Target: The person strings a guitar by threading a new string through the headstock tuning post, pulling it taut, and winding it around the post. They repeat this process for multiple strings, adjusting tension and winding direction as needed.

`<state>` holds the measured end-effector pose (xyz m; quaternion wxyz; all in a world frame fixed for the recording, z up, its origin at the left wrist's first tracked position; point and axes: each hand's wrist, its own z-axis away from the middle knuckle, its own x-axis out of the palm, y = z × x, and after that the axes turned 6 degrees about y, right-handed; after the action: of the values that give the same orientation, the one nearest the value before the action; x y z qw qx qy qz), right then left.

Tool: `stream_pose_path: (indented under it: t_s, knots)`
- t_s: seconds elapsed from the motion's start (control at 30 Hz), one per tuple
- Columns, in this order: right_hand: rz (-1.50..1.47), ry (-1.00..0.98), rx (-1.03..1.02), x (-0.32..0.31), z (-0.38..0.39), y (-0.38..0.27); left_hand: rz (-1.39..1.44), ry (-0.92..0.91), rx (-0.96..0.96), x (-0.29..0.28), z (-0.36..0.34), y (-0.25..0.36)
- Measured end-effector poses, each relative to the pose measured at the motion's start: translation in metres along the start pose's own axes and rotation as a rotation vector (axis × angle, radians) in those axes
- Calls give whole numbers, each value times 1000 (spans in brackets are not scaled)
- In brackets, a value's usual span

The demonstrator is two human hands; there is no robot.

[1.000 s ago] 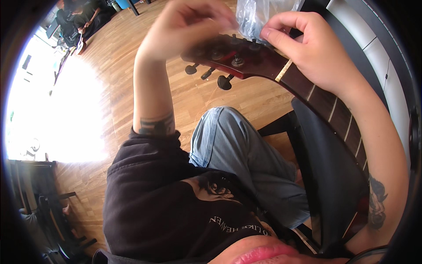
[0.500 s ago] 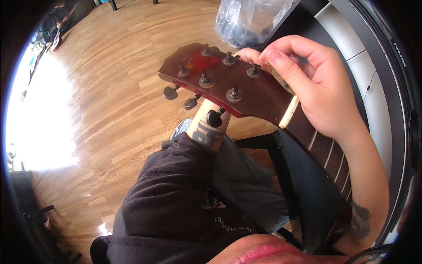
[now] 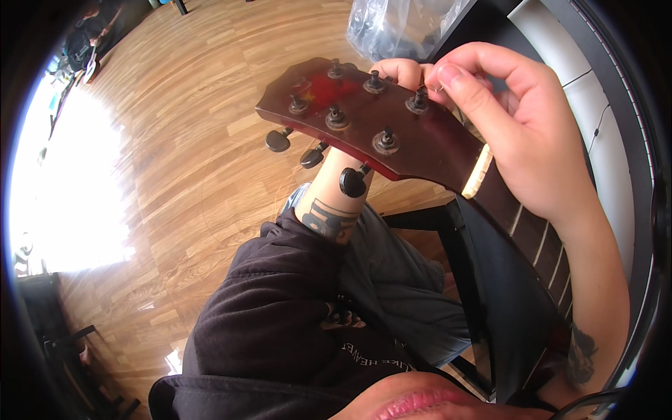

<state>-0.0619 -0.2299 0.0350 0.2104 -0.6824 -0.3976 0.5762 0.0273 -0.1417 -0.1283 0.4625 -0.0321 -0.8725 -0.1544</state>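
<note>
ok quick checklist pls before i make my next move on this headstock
1. Posts on the headstock: ok, all six tuner posts show.
2. Tuning buttons: ok on the nearer edge, three black tuning buttons show; the far side, cannot tell.
3. Nut at the end of the fretboard: ok, it sits across it.
4. Left hand in clear sight: not ok, partly hidden behind the headstock.
5. Right hand: thumb and forefinger close together near a post; holding something thin, cannot tell.
6. Clear plastic bag apart from the left hand: cannot tell.
</note>
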Motion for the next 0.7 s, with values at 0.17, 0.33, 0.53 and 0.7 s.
stream_pose_path:
  t_s: [0.17, 0.33, 0.53, 0.7]
  knots:
    - [55, -8, -28, -2, 1, -4, -42, -48, -149, 4, 1, 10]
    - [53, -7, 7, -2, 1, -8, 16, -85, -186, -16, -3, 9]
    - [6, 45, -35, 2, 1, -2, 308, -298, -130, -22, -8, 4]
    - [77, -1, -39, -3, 2, -6, -28, -141, -224, -33, -6, 12]
